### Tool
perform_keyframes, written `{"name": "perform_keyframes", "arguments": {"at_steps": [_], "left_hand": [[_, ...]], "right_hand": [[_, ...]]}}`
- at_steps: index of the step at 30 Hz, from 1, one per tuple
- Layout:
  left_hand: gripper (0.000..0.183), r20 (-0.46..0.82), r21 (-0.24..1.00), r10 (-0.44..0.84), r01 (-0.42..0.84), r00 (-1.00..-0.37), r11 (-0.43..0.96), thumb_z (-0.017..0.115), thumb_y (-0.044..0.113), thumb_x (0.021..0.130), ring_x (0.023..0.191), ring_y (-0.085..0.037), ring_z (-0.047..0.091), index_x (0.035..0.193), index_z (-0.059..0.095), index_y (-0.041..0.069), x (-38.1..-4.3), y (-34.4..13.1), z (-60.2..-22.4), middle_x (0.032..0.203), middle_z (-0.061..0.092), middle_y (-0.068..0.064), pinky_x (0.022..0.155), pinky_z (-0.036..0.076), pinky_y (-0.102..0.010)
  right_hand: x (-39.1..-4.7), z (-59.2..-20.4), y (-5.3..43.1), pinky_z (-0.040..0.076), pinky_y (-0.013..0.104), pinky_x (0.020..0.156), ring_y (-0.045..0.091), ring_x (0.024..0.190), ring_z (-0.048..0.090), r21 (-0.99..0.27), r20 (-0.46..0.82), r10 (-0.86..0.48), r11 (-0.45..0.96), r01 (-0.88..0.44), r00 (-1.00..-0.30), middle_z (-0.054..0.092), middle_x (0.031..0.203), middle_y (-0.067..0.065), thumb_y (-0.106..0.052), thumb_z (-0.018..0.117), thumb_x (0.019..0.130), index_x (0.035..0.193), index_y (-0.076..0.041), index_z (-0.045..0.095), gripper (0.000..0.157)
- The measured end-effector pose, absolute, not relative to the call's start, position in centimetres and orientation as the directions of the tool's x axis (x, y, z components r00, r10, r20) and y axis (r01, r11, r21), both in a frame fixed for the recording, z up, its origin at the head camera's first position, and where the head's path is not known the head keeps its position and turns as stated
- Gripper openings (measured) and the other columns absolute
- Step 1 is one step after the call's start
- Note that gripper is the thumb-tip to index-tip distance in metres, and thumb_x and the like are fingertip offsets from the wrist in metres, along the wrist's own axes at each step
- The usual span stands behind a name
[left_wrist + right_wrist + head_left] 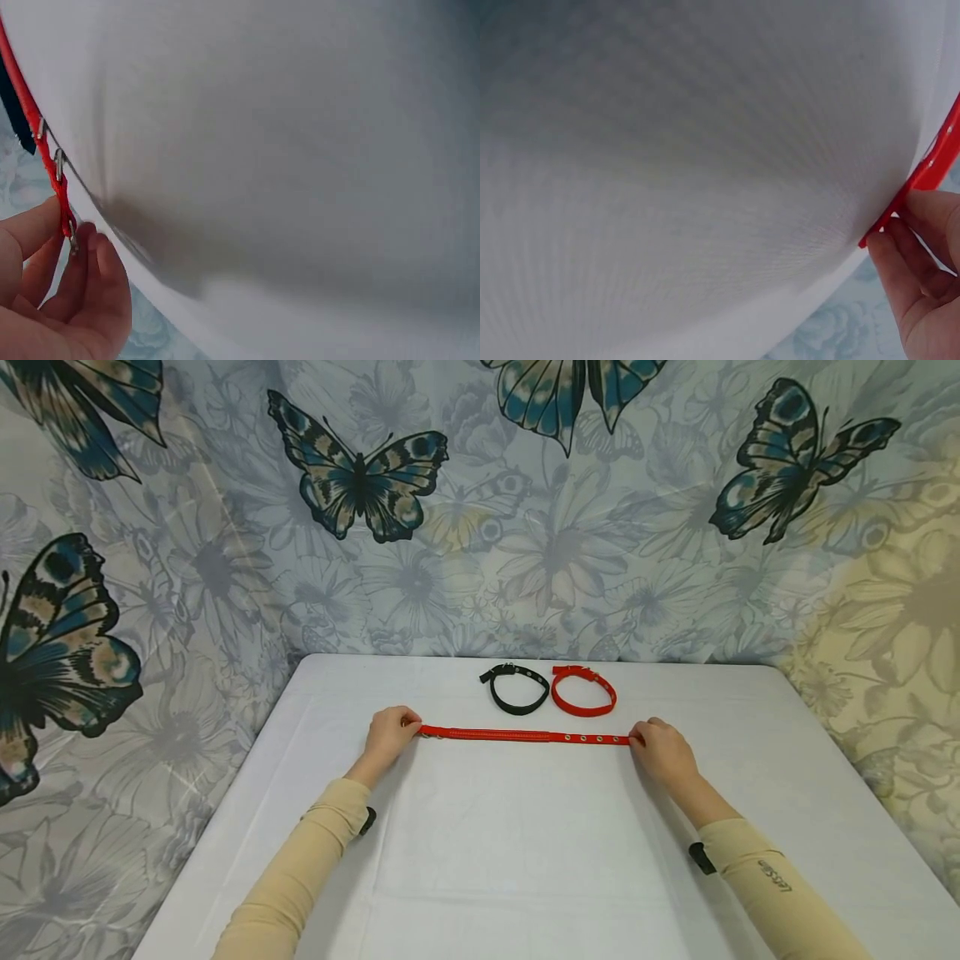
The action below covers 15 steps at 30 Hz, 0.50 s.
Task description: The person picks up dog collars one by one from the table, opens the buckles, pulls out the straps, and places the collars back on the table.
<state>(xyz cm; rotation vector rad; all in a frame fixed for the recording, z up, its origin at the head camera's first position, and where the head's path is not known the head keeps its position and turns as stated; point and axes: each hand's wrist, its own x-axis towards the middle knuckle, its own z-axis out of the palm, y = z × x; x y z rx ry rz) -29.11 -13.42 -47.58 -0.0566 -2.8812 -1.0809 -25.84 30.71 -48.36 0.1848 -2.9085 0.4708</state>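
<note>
- The left hand (392, 729), left of the frame's centre, is pinching the buckle end of a red strap (487, 735) between thumb and fingers.
- The right hand (663, 750), right of centre, is pinching the strap's other end, beside a row of metal eyelets (592, 739).
- The strap is running straight between both hands across the middle of the frame; metal hardware (58, 163) is showing near its left end in the left wrist view.
- Just beyond it, a black collar (519, 711) and a red collar (583, 713) are lying side by side as rings, each encircling a patch of white cloth.
- A white-covered table (495, 843) is bearing both rings, filling the lower centre.
- A butterfly-printed backdrop (465, 585) is spanning the top of the frame and running down both sides.
</note>
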Motion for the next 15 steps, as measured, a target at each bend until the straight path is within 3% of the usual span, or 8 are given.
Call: {"name": "perform_keyframes", "arguments": {"at_steps": [8,15], "left_hand": [[0.005,0.157,0.428,0.133,0.189,-0.979,0.884,0.071,0.006,0.088,0.081,-0.024,0.063,0.087,0.076,0.004,-29.17,-13.33,-47.68,0.088,0.070,-0.009,0.068,0.054,-0.033],[0.007,0.113,0.420,0.141,0.176,-0.984,0.890,0.069,0.004,0.090,0.075,-0.022,0.063,0.089,0.075,0.003,-28.88,-13.13,-47.60,0.087,0.069,-0.009,0.065,0.055,-0.032]], "right_hand": [[-25.84,-48.21,30.52,0.051,0.044,0.062,0.027,0.068,0.054,-0.287,0.200,-0.087,0.947,-0.144,-0.976,0.056,0.077,0.013,0.000,0.067,0.087,0.087,0.004,0.069,0.005],[-25.53,-48.17,30.36,0.051,0.045,0.063,0.028,0.068,0.055,-0.272,0.211,-0.106,0.949,-0.162,-0.972,0.056,0.077,0.012,0.000,0.067,0.087,0.088,0.005,0.068,0.005]]}}
